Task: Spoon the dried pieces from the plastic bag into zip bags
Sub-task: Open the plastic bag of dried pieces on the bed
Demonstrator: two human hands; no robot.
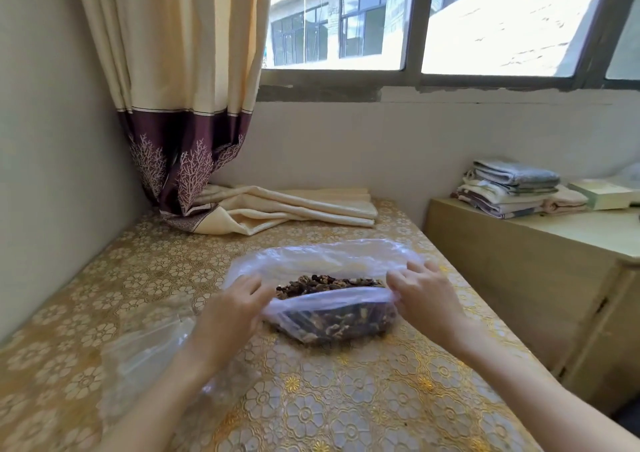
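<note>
A clear plastic bag [322, 257] lies in the middle of the table, its mouth spread wide. Dark brown dried pieces [332, 323] fill its lower part and show through the opening. My left hand [232, 309] grips the left side of the bag's near rim. My right hand [422, 295] grips the right side of the same rim, pulling the mouth apart. Clear zip bags [145, 351] lie flat on the table under my left forearm. No spoon is visible.
The table [346, 399] wears a gold floral cloth. A folded cream curtain [294, 209] lies at the back, with the hanging curtain [180, 105] in the left corner. A wooden cabinet [519, 278] to the right holds folded towels [509, 188] and a book.
</note>
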